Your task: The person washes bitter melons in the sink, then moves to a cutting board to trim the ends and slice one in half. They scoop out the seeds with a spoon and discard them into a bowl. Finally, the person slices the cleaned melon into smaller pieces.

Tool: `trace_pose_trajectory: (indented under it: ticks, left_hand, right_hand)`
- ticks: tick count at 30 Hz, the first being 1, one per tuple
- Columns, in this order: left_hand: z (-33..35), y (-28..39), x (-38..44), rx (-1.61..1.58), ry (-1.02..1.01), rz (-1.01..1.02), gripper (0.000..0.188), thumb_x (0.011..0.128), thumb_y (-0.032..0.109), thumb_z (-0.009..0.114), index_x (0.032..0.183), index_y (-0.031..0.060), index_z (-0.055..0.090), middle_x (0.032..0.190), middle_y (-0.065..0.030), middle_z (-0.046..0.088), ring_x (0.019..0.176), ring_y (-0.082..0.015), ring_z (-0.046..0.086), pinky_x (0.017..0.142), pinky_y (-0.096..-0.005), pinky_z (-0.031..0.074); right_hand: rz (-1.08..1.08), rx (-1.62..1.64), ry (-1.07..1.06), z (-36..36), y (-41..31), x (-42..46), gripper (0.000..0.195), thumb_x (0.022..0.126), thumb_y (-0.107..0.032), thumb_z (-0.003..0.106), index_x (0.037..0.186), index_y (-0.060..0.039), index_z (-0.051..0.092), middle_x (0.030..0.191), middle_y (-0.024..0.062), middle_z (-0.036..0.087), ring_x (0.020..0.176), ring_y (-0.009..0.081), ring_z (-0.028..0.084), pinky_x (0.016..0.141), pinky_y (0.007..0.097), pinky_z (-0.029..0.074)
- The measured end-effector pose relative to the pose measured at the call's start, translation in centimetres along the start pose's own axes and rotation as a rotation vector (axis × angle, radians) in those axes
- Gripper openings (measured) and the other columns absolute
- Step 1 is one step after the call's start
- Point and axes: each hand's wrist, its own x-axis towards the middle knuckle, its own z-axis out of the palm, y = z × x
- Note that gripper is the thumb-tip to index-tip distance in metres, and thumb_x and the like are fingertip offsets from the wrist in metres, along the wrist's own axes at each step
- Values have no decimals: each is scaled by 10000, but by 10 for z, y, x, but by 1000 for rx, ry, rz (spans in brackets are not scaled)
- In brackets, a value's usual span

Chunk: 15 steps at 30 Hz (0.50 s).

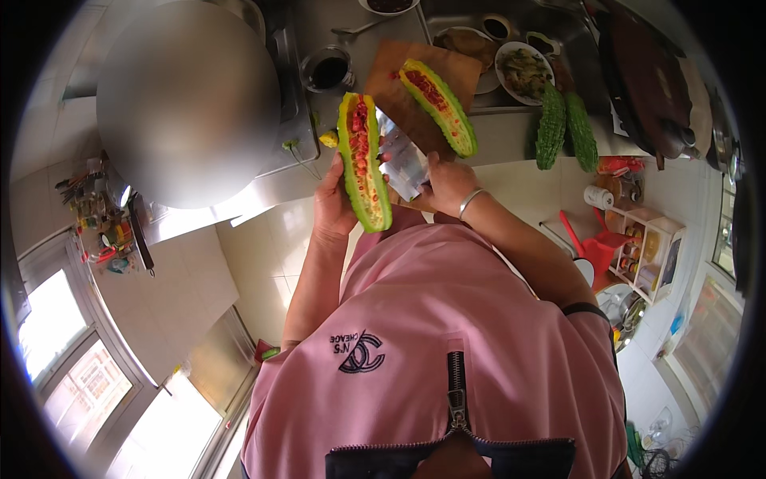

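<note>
My left hand (334,200) holds a halved bitter melon (362,164) upright, cut face towards me, showing red seeds and pale pith. In my right hand (452,182) is a broad-bladed kitchen knife (402,157); its handle is hidden by the fingers. The blade is just right of the held half, partly behind it. Another bitter melon half (440,108) lies cut side up on the wooden cutting board (383,72). A small yellow piece (328,139) rests on the counter left of the held half.
Two whole bitter melons (550,129) lie at the counter's edge on the right. Behind them, a plate of food (525,75) sits by the sink (574,54). A container of dark liquid (328,70) and a spoon (359,28) are beyond the board. A large round shape at left is blurred.
</note>
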Motion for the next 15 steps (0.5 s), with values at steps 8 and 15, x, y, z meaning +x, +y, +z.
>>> trace_pose_trajectory:
  ticks: [8,15]
  left_hand:
    - [-14,-16,-3,-301,-42,9,721,980,552,481,1445,9,385,1377,-205,493,1223,-339,539,859,-412,595]
    - [-5,-14,-21,-242,-10,-53,719,969,667,367,1267,30,517,1024,-159,598,802,-301,615,664,-415,561]
  right_hand:
    - [-107,-259,-25,-27,-13,16,393,909,-308,626,1121,9,528,843,192,688,814,384,681,729,460,541]
    - [-307,-230,518,-108,-20,157,178,914,-124,539,1040,-15,600,986,209,665,850,395,665,770,471,540]
